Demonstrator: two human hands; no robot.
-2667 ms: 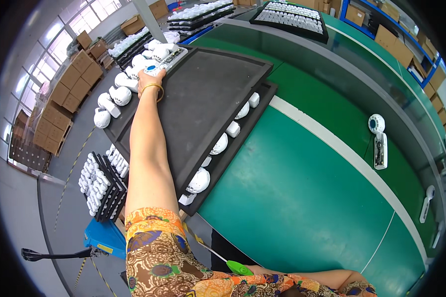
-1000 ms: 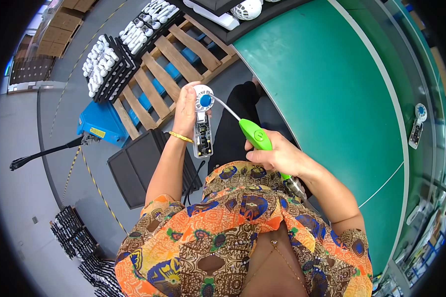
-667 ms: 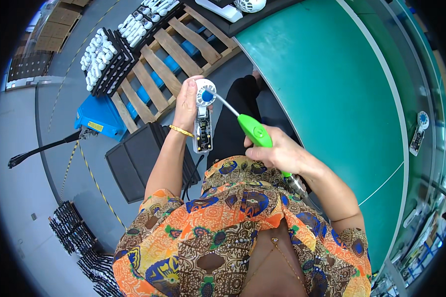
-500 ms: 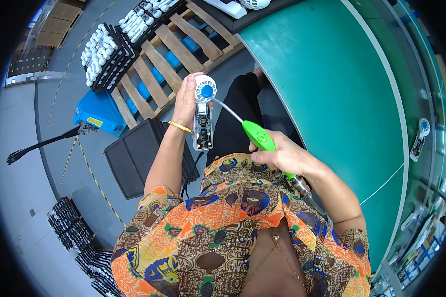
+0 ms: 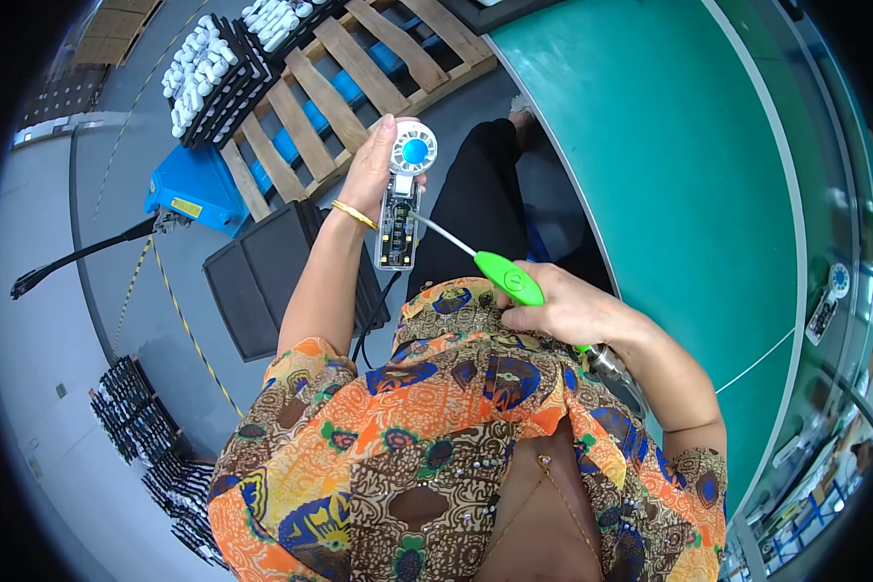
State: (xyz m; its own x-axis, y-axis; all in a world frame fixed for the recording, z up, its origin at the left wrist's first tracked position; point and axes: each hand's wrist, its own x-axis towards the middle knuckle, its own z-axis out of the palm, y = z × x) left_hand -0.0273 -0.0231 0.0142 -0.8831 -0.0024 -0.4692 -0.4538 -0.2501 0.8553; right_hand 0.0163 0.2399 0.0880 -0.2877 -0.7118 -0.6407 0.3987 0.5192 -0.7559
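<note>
Well, the left hand (image 5: 369,175) grips a round-headed white plastic device (image 5: 403,194).

the grey floor (image 5: 170,359) carries black trays (image 5: 262,281) and a blue pallet jack (image 5: 199,184).

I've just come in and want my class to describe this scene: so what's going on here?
A person's left hand holds a white round-headed device, its blue centre facing up and circuit parts showing in the handle. The right hand grips a green-handled tool, its thin metal shaft aimed at the handle; whether the tip touches is unclear. The green table lies to the right.
</note>
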